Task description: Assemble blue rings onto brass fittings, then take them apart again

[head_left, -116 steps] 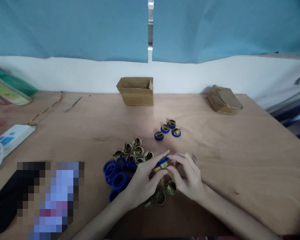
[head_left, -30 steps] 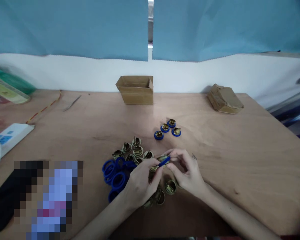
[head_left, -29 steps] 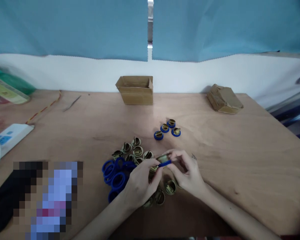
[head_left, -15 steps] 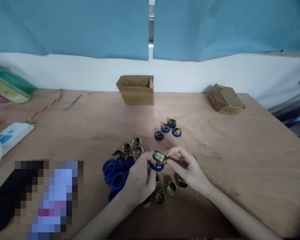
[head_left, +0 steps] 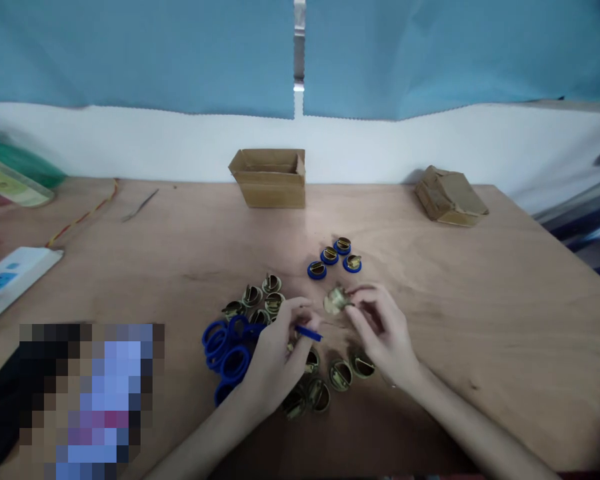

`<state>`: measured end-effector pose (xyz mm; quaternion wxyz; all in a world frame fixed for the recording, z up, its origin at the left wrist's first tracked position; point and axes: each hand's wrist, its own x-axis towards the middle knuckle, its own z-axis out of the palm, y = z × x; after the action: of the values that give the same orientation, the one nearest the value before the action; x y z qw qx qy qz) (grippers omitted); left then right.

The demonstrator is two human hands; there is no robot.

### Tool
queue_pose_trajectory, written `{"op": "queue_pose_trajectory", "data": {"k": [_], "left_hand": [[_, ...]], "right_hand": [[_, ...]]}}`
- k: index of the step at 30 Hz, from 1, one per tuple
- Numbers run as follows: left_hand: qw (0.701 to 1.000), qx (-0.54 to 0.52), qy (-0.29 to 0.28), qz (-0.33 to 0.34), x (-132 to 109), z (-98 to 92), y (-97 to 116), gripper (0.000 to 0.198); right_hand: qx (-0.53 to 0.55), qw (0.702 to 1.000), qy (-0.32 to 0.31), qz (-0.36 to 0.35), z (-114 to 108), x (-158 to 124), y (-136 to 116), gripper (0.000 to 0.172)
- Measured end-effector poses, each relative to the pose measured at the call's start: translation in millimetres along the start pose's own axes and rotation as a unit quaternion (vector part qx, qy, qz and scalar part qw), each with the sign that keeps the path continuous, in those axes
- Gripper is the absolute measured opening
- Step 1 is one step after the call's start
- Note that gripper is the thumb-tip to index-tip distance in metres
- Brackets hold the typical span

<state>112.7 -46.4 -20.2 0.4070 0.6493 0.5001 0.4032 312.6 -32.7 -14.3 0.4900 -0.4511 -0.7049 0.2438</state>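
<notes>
Between the fingertips of my left hand (head_left: 280, 350) is a thin blue ring (head_left: 309, 333), seen nearly edge-on. My right hand (head_left: 384, 330) pinches a round brass-coloured piece (head_left: 335, 300), slightly blurred, apart from the ring and just beyond it. Loose blue rings (head_left: 223, 363) lie heaped left of my left hand. Behind them sit several brass-coloured round pieces (head_left: 251, 295) with pin bars across their hollow backs. More of these pieces (head_left: 341, 375) lie below and between my hands. Farther back, several brass pieces with blue rims (head_left: 317, 269) form a small group.
An open cardboard box (head_left: 274, 192) stands at the back, and a crumpled cardboard box (head_left: 453, 197) lies at the back right. Tweezers (head_left: 141, 205) rest at the back left. A white power strip (head_left: 17, 273) and a pixelated object (head_left: 110, 400) are on the left.
My right hand has drawn the brass piece up and away from the blue ring. The ring, still in my left hand, has turned from a slant to nearly edge-on.
</notes>
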Motion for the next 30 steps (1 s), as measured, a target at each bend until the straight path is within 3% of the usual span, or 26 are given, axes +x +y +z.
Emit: {"op": "queue_pose_trajectory", "data": {"k": [3,5,8,12,15,19,25,30], "left_hand": [[0.993,-0.096,-0.063,-0.041,6,-7.1,9,0.026],[0.986,-0.136,-0.091,-0.036,9,-10.9,12,0.027],[0.982,-0.159,-0.094,-0.032,9,-13.6,12,0.03],[0.988,-0.134,-0.064,-0.038,6,-13.2,10,0.032],[0.991,-0.109,-0.065,-0.032,4,-10.9,10,0.037],[0.995,-0.059,-0.077,-0.012,1,-6.2,10,0.034],[0.998,0.01,-0.065,0.003,-1,-2.8,8,0.032],[0.998,0.015,-0.056,0.014,0,-3.0,10,0.029]], "right_hand": [[-0.123,0.979,-0.054,-0.156,2,-8,-6,0.021],[-0.162,0.962,-0.091,-0.202,3,-10,-9,0.022],[-0.156,0.96,-0.116,-0.202,3,-10,-11,0.023],[-0.096,0.983,-0.093,-0.128,1,-6,-8,0.033],[-0.077,0.991,-0.079,-0.072,1,-5,-5,0.02],[-0.085,0.989,-0.116,-0.036,1,-6,-5,0.004],[-0.168,0.972,-0.124,-0.106,2,-5,-6,0.009],[-0.215,0.954,-0.09,-0.186,1,-6,-8,0.015]]}}
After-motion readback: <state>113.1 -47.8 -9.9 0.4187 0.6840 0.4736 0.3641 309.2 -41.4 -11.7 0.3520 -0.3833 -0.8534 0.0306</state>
